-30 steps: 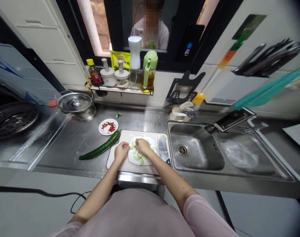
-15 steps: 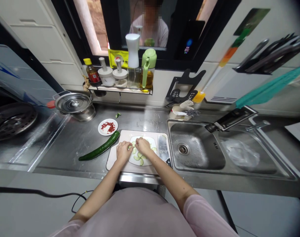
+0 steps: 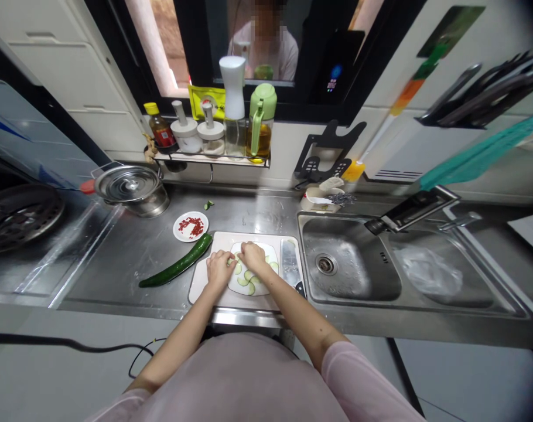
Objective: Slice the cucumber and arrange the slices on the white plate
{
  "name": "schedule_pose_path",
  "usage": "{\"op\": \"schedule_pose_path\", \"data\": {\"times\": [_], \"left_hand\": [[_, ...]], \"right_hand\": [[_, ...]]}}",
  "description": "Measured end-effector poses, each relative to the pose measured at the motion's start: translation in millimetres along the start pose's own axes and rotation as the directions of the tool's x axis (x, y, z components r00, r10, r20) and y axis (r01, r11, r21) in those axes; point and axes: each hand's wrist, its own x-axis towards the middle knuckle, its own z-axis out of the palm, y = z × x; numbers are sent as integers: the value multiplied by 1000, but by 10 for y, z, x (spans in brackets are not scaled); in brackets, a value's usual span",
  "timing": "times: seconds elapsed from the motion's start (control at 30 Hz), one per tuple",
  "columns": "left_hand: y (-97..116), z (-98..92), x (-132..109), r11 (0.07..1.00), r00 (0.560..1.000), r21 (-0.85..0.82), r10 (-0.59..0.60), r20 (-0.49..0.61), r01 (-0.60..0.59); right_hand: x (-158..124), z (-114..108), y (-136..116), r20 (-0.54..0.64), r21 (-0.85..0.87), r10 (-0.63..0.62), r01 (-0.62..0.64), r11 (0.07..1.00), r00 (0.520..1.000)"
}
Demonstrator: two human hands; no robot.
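Observation:
A white cutting board [image 3: 198,286] lies on the steel counter with a white plate [image 3: 263,288] on it. Several pale green cucumber slices [image 3: 248,281] lie on the plate. My left hand [image 3: 218,268] rests at the plate's left rim, fingers curled and pinched at a slice. My right hand [image 3: 251,256] hovers over the plate's upper middle, fingers bent and pinched on a slice. A whole cucumber [image 3: 177,267] lies left of the board. A cleaver [image 3: 289,265] lies on the board's right edge.
A small plate of chopped red chili [image 3: 190,226] sits behind the cucumber. A lidded steel pot [image 3: 128,187] stands at the back left, a condiment shelf [image 3: 214,157] behind. The sink [image 3: 349,266] is right of the board. A person is seen through the window.
My left hand has shifted slightly right onto the plate's rim, closer to my right hand. The view has tilted a little.

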Motion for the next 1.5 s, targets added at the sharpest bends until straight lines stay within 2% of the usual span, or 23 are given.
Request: {"op": "schedule_pose_path", "data": {"times": [0.27,0.4,0.53,0.83,1.0,1.1,1.27,1.5], "left_hand": [[-13,18,38,1000,1000,-19,-11,3,11],[-31,-2,51,998,999,-57,-32,-10,32],[-39,0,53,997,999,-59,-48,-15,47],[19,35,56,999,999,1,-42,7,42],[18,29,65,999,999,-31,-37,-9,36],[-3,23,67,993,996,-110,-51,-74,42],[-40,10,33,946,960,-319,-136,-243,54],[-59,-30,-14,856,873,-516,-236,-427,-21]], "right_hand": [[8,-36,67,-24,41,1,0,999,1000],[-71,-53,160,-56,66,45,-41,997,997],[-178,-17,194,-17,57,86,-85,995,996],[-217,67,153,-10,21,77,-77,997,997],[-230,55,224,-85,126,94,-83,989,992],[-277,14,372,-224,260,130,-69,963,966],[-498,-72,759,-395,470,249,-38,882,884],[-887,-50,1178,-507,606,386,-1,796,771]]}}
